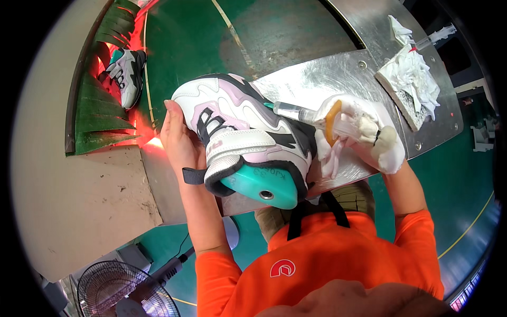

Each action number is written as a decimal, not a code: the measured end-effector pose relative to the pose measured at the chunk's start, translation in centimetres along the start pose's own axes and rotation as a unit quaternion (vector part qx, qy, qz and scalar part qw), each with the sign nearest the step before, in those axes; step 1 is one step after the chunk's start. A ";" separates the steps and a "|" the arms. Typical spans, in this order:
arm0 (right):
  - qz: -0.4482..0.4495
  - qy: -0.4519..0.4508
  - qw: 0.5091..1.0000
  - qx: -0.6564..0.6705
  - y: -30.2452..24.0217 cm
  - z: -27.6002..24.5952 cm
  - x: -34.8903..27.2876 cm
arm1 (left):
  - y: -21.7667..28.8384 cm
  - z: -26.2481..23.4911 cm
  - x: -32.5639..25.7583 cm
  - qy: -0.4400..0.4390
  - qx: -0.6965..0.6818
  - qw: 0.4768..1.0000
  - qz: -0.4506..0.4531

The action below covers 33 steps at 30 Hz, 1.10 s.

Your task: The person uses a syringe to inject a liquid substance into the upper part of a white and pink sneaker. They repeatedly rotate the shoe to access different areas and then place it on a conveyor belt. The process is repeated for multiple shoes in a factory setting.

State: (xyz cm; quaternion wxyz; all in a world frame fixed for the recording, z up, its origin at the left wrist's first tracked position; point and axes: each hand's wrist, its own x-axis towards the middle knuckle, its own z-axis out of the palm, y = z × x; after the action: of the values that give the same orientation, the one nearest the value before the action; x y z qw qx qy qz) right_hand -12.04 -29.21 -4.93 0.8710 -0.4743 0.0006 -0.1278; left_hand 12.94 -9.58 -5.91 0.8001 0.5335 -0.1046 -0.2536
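A white, pink and black sneaker [245, 140] with a hook-and-loop strap sits tilted over the metal worktop, its toe pointing away from me. A teal shoe last [259, 185] with a round metal hole fills its opening. My bare left hand [180, 137] grips the shoe along its left side, fingers up by the toe. My right hand [364, 134], in a white cloth glove with a yellowish band, is closed around a clear syringe [290, 111]. The syringe's teal tip reaches the sole edge on the shoe's right side. Some right fingers are hidden by cloth.
Another sneaker [129, 78] lies on the green conveyor belt [185, 42] at the far left, beside a red-lit opening with a green fringe curtain [105, 113]. Crumpled white cloths [414, 76] lie on a pad at the right. A fan [124, 293] stands at lower left.
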 end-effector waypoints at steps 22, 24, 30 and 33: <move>-0.173 0.109 0.976 -0.080 -5.7 -1.2 -2.4 | 1.9 9.6 -3.5 -0.077 0.124 0.964 0.220; -0.185 0.186 0.950 -0.170 -7.8 -0.2 -2.2 | 2.1 11.8 -5.0 -0.131 0.144 0.955 0.223; -0.331 0.330 0.796 -0.384 -12.0 6.8 -1.0 | 0.9 18.1 -10.0 -0.200 0.220 0.906 0.302; -0.311 0.334 0.717 -0.527 -12.2 9.7 -0.5 | -0.5 19.5 -11.0 -0.193 0.254 0.878 0.357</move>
State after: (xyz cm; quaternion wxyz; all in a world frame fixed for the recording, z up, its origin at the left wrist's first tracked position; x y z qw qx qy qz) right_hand -14.04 -27.36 10.45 0.3350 -0.7563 0.2107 -0.5209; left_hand -5.10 -19.66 2.81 0.6373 0.5856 -0.5008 -0.0137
